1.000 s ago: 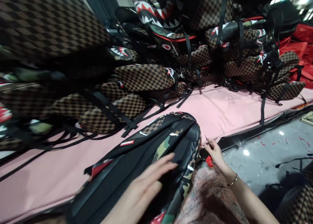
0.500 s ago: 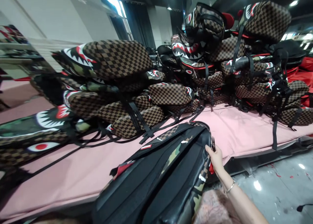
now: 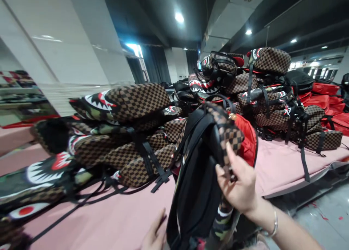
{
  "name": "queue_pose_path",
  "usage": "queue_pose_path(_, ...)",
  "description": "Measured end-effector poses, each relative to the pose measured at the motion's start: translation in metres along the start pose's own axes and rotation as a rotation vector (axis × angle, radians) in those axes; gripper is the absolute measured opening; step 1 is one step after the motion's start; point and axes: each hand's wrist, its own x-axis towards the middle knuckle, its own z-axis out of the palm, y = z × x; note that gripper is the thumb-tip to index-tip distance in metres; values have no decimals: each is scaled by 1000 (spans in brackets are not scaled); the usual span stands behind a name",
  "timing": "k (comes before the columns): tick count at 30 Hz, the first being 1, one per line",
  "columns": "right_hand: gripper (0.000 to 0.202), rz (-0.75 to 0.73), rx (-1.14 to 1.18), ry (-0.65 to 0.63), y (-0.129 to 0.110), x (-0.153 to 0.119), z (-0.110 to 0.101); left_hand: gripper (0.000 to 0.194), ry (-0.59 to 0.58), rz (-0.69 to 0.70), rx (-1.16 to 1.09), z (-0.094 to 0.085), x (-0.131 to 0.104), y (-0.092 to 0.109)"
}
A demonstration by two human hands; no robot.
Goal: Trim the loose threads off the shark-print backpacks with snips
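A black-backed backpack (image 3: 197, 177) with brown checkered and camouflage trim stands raised at the middle of the view, its red lining (image 3: 247, 135) showing on the right. My right hand (image 3: 240, 181) is closed at the bag's upper right side, against the checkered part; a small dark item, too blurred to name, shows between thumb and fingers. Low in the view, my left hand (image 3: 156, 233) is beside the bag's lower left edge, partly cut off by the frame; its grip is hidden.
Checkered backpacks with shark-mouth prints (image 3: 136, 101) are piled on the pink table (image 3: 109, 213) at the left. Another pile (image 3: 272, 115) stands at the back right, with red bags (image 3: 321, 101) beyond. Black straps trail over the table.
The backpack has gone from lying flat to raised, and its red lining now shows. My right hand has moved up; my left hand has come into view. The camera has tilted up.
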Motion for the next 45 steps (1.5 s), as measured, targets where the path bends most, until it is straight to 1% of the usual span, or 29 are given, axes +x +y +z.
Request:
queue_pose_path(1, 58, -26, -19, -43, -3, -11, 9, 48, 60, 52, 31, -4, 6, 21)
queue_pose_path(2, 59, -44, -33, -73, -5, -21, 18, 47, 87, 135, 52, -9, 8, 43)
queue_pose_path(5, 61, -78, -38, -103, -14, -43, 41, 39, 119, 458, 84, -19, 5, 114)
queue_pose_path(6, 62, -86, -33, -114, -18, -46, 46, 37, 102, 568, 81, -21, 3, 135)
queue_pose_path(8, 62, -88, -26, -149, -25, -47, 50, 39, -18, 753, 140, -20, 0, 171)
queue_pose_path(9, 63, -80, -20, -170, -29, -46, 49, 42, -76, 831, 202, -18, 0, 185)
queue_pose_path(11, 66, -61, 5, -213, -33, -44, 47, 45, -139, 963, 362, -14, 0, 207)
queue_pose_path(13, 67, -40, 54, -257, -34, -43, 43, 40, -146, 1070, 517, -10, 0, 223)
queue_pose_path(15, 67, -15, 111, -295, -33, -42, 40, 35, -157, 1151, 645, -6, -2, 235)
queue_pose_path(17, 67, 10, 171, -317, -33, -41, 36, 34, -152, 1207, 765, -1, -5, 244)
queue_pose_path(19, 65, 51, 259, -310, -34, -39, 32, 33, -101, 1246, 875, 3, -7, 249)
queue_pose_path(22, 55, 220, 489, -313, -38, -33, 24, 29, -4, 1306, 1019, 10, -9, 253)
queue_pose_path(24, 41, 355, 607, -302, -38, -29, 20, 28, 57, 1362, 1105, 13, -10, 253)
queue_pose_path(25, 35, 409, 622, -277, -38, -26, 18, 29, 95, 1393, 1136, 15, -11, 252)
queue_pose_path(27, 29, 480, 585, -199, -35, -20, 16, 28, 176, 1430, 1139, 18, -11, 249)
queue_pose_path(28, 27, 501, 558, -174, -34, -17, 16, 27, 201, 1426, 1105, 20, -10, 247)
queue_pose_path(29, 24, 512, 531, -166, -33, -14, 17, 27, 202, 1408, 1052, 22, -10, 245)
queue_pose_path(31, 20, 500, 464, -181, -32, -8, 18, 24, 148, 1354, 926, 25, -8, 241)
queue_pose_path(34, 15, 407, 329, -193, -31, -1, 20, 21, 83, 1305, 808, 27, -6, 238)
queue_pose_path(37, 14, 309, 265, -178, -31, 2, 22, 18, 78, 1298, 777, 28, -6, 237)
queue_pose_path(45, 14, 213, 68, -142, -30, 3, 27, 17, 97, 1331, 759, 32, -6, 234)
